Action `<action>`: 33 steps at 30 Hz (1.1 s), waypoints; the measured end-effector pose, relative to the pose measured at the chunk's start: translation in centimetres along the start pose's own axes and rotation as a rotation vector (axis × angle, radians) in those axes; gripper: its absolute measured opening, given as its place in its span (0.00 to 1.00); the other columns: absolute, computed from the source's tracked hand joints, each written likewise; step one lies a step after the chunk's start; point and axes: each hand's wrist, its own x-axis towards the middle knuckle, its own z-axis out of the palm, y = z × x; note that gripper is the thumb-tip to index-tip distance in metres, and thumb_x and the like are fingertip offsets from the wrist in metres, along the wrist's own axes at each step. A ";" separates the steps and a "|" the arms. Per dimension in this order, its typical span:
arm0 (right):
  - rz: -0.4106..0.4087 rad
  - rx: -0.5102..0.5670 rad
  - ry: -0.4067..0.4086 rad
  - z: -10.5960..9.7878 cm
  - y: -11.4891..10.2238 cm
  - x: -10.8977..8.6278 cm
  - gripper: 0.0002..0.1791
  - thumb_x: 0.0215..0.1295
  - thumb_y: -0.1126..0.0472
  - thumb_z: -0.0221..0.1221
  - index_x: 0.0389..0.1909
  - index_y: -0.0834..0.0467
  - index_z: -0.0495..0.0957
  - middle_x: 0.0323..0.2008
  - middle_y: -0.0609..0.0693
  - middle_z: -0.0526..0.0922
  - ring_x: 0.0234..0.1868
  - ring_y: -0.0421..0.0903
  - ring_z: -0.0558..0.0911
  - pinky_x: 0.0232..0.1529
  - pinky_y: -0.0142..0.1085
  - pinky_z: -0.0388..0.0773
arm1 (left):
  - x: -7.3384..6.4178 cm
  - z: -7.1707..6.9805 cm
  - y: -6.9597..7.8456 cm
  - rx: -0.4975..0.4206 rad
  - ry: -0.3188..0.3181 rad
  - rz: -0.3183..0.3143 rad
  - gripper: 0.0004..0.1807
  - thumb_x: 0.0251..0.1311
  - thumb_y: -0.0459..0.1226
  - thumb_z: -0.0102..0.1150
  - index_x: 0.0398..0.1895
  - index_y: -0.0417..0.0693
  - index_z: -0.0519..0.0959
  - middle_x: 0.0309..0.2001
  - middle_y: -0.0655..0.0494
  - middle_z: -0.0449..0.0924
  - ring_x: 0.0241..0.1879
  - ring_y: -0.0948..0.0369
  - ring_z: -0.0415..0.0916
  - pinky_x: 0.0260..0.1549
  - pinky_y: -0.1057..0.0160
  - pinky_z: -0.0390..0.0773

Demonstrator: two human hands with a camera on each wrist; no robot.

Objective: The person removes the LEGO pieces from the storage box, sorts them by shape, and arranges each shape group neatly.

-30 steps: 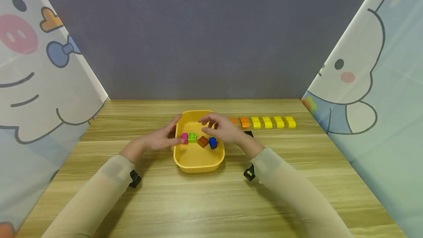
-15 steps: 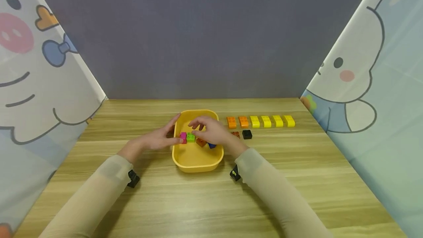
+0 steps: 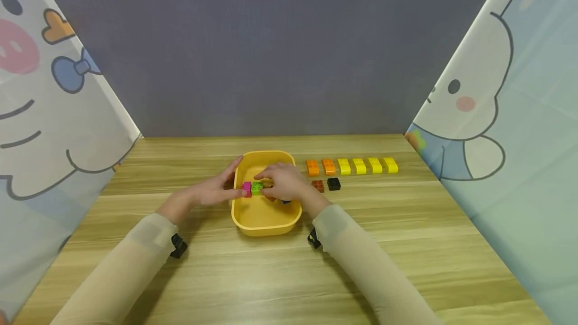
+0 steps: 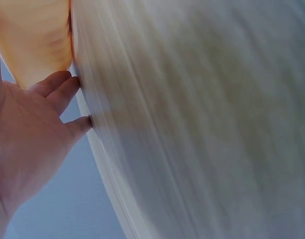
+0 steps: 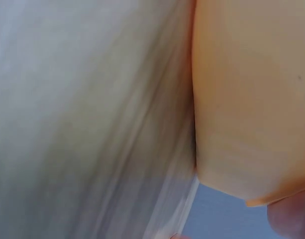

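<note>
A yellow bin (image 3: 267, 230) stands on the table in the head view. My left hand (image 3: 209, 190) holds its left side, thumb over the rim by a pink brick (image 3: 246, 189) and the other fingers outside. In the left wrist view, its straight fingers (image 4: 65, 93) reach down to the tabletop beside the bin. My right hand (image 3: 286, 183) is inside the bin, thumb and index finger spread apart beside a green brick (image 3: 257, 188). Beneath that hand, a brown brick (image 3: 271, 198) and a dark blue brick (image 3: 286, 201) are mostly hidden.
To the right of the bin, two orange bricks (image 3: 312, 167) and several yellow bricks (image 3: 359, 166) form a row. In front of them lie a reddish-brown brick (image 3: 318, 185) and a black brick (image 3: 333, 183). A grey panel (image 3: 271, 49) rises behind the wooden table (image 3: 253, 280).
My right hand has moved left and down in the bin, covering most of the brown and blue bricks. The reddish-brown and black bricks have come out from behind it. The left hand keeps its hold.
</note>
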 end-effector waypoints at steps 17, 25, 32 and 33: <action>-0.009 0.060 -0.052 -0.2 -0.3 -0.3 0.18 0.69 0.44 0.76 0.58 0.33 0.88 0.58 0.33 0.90 0.64 0.45 0.78 0.79 0.51 0.65 | 0.0 0.1 -0.2 0.002 0.004 0.000 0.61 0.78 0.58 0.61 0.91 0.59 0.25 0.86 0.33 0.57 0.85 0.35 0.58 0.82 0.29 0.56; -0.006 0.192 -0.007 -0.4 -0.2 -0.6 0.17 0.70 0.50 0.74 0.58 0.37 0.87 0.53 0.34 0.89 0.58 0.44 0.77 0.78 0.51 0.64 | -0.2 -0.1 -0.1 -0.003 0.010 0.017 0.61 0.78 0.56 0.61 0.91 0.63 0.24 0.87 0.33 0.54 0.85 0.34 0.55 0.83 0.28 0.54; -0.029 0.309 0.026 -0.5 0.2 -0.9 0.22 0.70 0.51 0.72 0.64 0.41 0.85 0.60 0.41 0.87 0.63 0.46 0.80 0.74 0.51 0.74 | -0.2 0.0 -0.2 0.008 -0.002 0.014 0.60 0.78 0.57 0.61 0.91 0.67 0.23 0.86 0.31 0.56 0.84 0.34 0.57 0.82 0.28 0.57; -0.033 0.329 0.029 -0.5 0.2 -1.0 0.23 0.70 0.51 0.72 0.65 0.42 0.84 0.60 0.42 0.86 0.63 0.47 0.81 0.72 0.49 0.76 | -0.1 0.0 -0.2 0.008 -0.006 0.015 0.60 0.78 0.57 0.60 0.90 0.67 0.23 0.86 0.31 0.56 0.84 0.34 0.58 0.82 0.29 0.57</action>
